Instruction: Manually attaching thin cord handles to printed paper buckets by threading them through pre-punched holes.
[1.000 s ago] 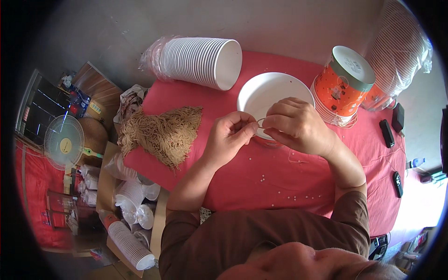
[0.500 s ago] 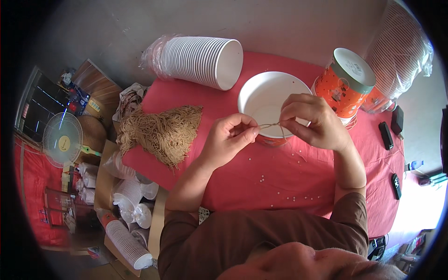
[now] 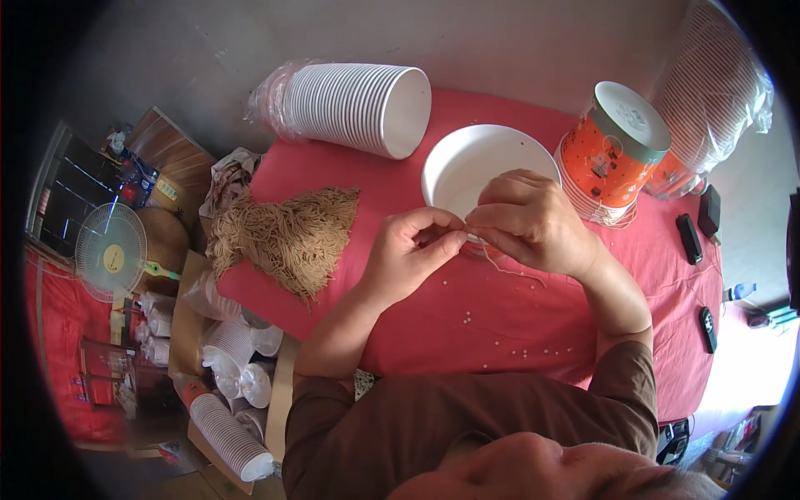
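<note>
At the far left, beside the worktop, a small white fan (image 3: 111, 252) stood among stacked paper cups (image 3: 227, 433) and cartons on the floor. On the red worktop (image 3: 533, 333) a heap of tan string (image 3: 287, 236) lay near its left edge, with a sleeve of white bowls (image 3: 354, 107) on its side behind it.

The left hand (image 3: 412, 254) came in from the lower edge with the forearm angled up and to the right, wrist bent, thumb and forefinger pinched shut on a thin strand of string (image 3: 500, 265). The right hand (image 3: 533, 221) met it fingertip to fingertip, its grip likewise closed on the same strand, whose loose end trailed onto the cloth below the hand. Both hands were held over the near rim of a single white bowl (image 3: 479, 158).

Small white specks dotted the cloth. To the right stood an orange tin (image 3: 612, 154) with a pale lid, then two dark remotes (image 3: 690, 237), near the worktop's right edge.
</note>
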The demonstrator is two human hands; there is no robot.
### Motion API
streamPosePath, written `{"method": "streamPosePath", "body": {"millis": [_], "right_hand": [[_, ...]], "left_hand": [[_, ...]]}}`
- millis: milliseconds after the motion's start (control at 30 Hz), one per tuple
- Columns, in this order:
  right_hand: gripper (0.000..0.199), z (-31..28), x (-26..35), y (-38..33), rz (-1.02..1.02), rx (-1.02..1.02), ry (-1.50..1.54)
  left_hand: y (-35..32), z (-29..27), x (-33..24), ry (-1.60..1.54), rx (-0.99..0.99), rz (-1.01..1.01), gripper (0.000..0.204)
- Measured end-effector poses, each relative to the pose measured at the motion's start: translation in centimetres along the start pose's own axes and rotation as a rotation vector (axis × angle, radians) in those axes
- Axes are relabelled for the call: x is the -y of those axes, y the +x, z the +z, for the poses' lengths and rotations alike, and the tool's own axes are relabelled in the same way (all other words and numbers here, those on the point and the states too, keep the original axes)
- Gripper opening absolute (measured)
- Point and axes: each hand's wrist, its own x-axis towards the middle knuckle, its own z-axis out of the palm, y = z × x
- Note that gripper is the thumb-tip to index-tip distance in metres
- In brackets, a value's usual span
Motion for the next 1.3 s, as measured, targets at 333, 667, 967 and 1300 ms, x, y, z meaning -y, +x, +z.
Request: {"method": "streamPosePath", "body": {"millis": [333, 667, 967, 1300], "right_hand": [[0.011, 0.7, -0.1, 0.2, -0.044, -0.082, -0.028], [0.010, 0.8, -0.1, -0.2, 0.119, 0.071, 0.150], [0.011, 0.7, 0.0, -0.2, 0.219, 0.147, 0.263], [0.011, 0.6, 0.0, -0.2, 0.268, 0.153, 0.312]], "left_hand": [[0.1, 0.0, -0.1, -0.067, 0.053, -0.001, 0.013], [0.1, 0.6, -0.1, 0.080, -0.017, 0.130, 0.008], [0.5, 0.7, 0.1, 0.456, -0.136, 0.499, 0.013], [0.1, 0.9, 0.7, 0.171, -0.087, 0.331, 0.008]]}}
